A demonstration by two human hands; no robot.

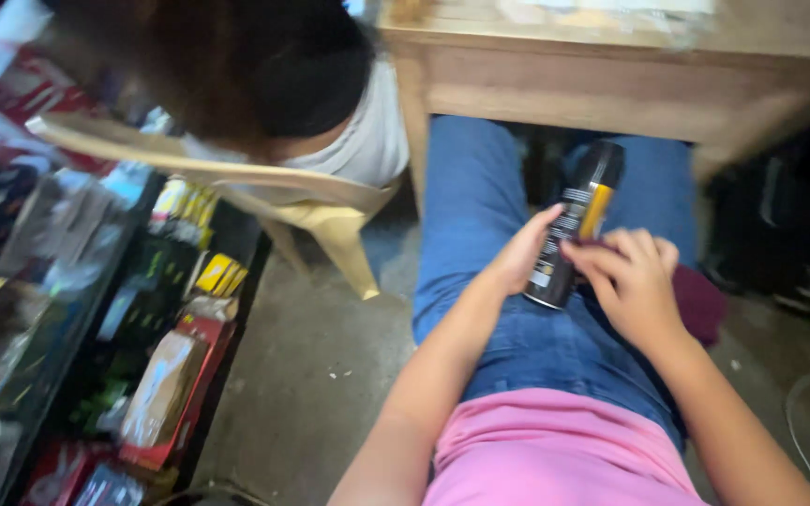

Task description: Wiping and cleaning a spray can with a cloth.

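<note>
Sitting with the can over the lap, the person holds a black spray can [574,225] with a yellow panel between both hands. The left hand [522,251] wraps its fingers around the lower body of the can, clamped on it from the left. The right hand [635,279] lies across the can's right side, fingers curled together against the label, with a dark maroon cloth [700,302] just beyond the knuckles. To do this well, I judge the left grip should stay low and firm, so the can does not twist while the right fingers work over its surface.

Beyond the fingertips, the can's top points toward a wooden bench [611,84]. Further left of the left fingers stands a cream plastic chair [321,211] with another person seated in it. Well apart on that side, a dark shelf [246,248] holds blurred packages: small yellow boxes [219,274], a red and tan packet [171,389], green items.
</note>
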